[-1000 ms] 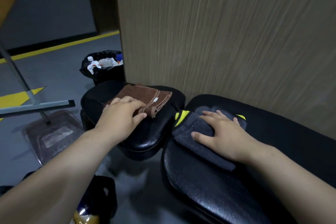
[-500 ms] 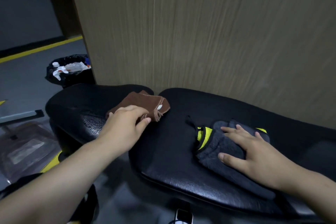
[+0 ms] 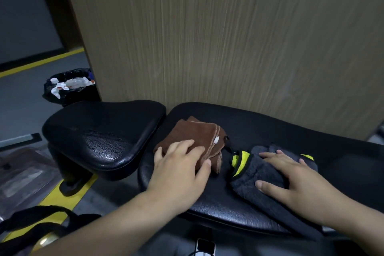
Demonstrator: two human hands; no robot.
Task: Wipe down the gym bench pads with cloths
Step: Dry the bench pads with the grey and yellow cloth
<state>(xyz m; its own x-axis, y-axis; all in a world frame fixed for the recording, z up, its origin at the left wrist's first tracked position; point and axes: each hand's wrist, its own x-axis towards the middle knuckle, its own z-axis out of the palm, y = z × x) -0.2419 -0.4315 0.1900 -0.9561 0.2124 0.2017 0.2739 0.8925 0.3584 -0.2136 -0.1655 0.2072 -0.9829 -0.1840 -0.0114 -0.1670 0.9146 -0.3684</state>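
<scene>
Two black gym bench pads lie side by side: a small seat pad (image 3: pixel 104 131) at the left and a long back pad (image 3: pixel 259 131) at the right. A folded brown cloth (image 3: pixel 199 136) rests on the long pad's left end, and my left hand (image 3: pixel 182 170) presses flat on its near part. A dark grey cloth with yellow trim (image 3: pixel 259 170) lies to its right on the same pad, under my right hand (image 3: pixel 291 181), which lies flat with fingers spread.
A wood-grain wall panel (image 3: pixel 228 37) stands right behind the pads. A black-lined trash bin (image 3: pixel 70 87) with white rubbish sits at the back left. Grey floor with yellow lines (image 3: pixel 62 199) runs left. A dark bag strap (image 3: pixel 41 218) lies at the bottom left.
My left hand has slid the brown cloth rightward, off the seat pad and onto the long pad. My right hand with the grey cloth also moved right along the long pad.
</scene>
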